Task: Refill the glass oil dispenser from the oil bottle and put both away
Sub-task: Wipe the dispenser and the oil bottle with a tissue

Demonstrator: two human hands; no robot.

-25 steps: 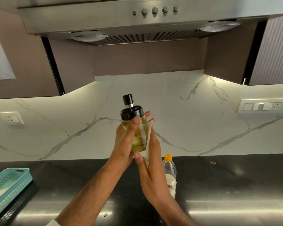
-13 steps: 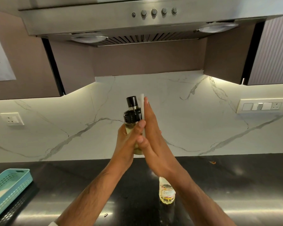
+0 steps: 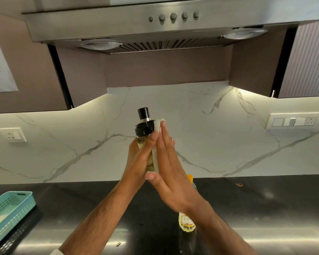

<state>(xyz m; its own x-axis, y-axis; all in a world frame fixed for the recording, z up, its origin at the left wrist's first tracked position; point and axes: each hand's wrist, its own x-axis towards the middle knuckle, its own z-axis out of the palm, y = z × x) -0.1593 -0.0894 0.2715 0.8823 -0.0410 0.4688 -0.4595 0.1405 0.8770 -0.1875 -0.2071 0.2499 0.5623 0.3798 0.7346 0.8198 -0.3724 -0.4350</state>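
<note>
My left hand [image 3: 139,159] grips the glass oil dispenser [image 3: 143,128], held upright in the air before the marble backsplash; it has a black cap and yellowish oil inside. My right hand [image 3: 168,173] lies flat with straight fingers against the dispenser's right side, pressing a white tissue [image 3: 156,148] onto the glass. The plastic oil bottle [image 3: 186,222] with a yellow cap [image 3: 190,177] stands on the dark countertop [image 3: 265,208], mostly hidden behind my right wrist.
A turquoise plastic basket [image 3: 9,212] sits at the counter's left edge. A steel chimney hood [image 3: 173,21] hangs overhead between brown cabinets. A wall socket [image 3: 13,135] is at the left, a switch panel [image 3: 294,121] at the right.
My right hand with the tissue slid up the dispenser's side from near its base to its black collar. The dispenser stays held in my left hand at about the same place.
</note>
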